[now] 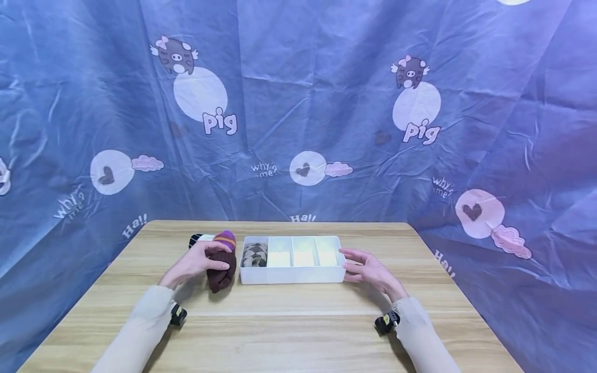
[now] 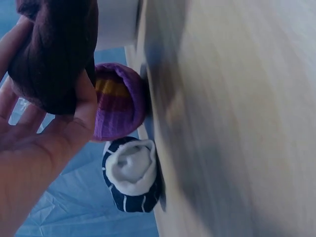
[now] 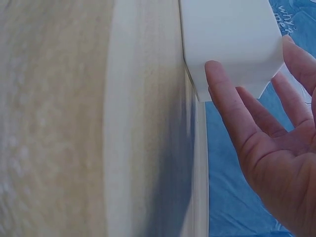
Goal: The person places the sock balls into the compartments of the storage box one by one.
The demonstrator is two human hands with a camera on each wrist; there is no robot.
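Observation:
My left hand [image 1: 205, 259] grips a dark brown rolled sock [image 1: 222, 270] just left of the white box, thumb on its near side. Close up in the left wrist view, the brown sock [image 2: 57, 59] hangs above the table. Behind it lie a purple sock roll [image 2: 118, 101] with orange and maroon bands and a black-and-white sock roll [image 2: 131, 173]. The white divided box [image 1: 293, 275] holds a grey-and-cream patterned sock [image 1: 255, 255] in its leftmost compartment. At the box's right end, my right hand [image 1: 370, 272] rests extended fingertips against the wall.
The wooden table [image 1: 298, 336] runs back to a blue printed curtain [image 1: 280, 103], which also hangs along both sides. Thin white dividers [image 1: 292, 252] split the box into several compartments in a row. A small black camera sits on each wrist.

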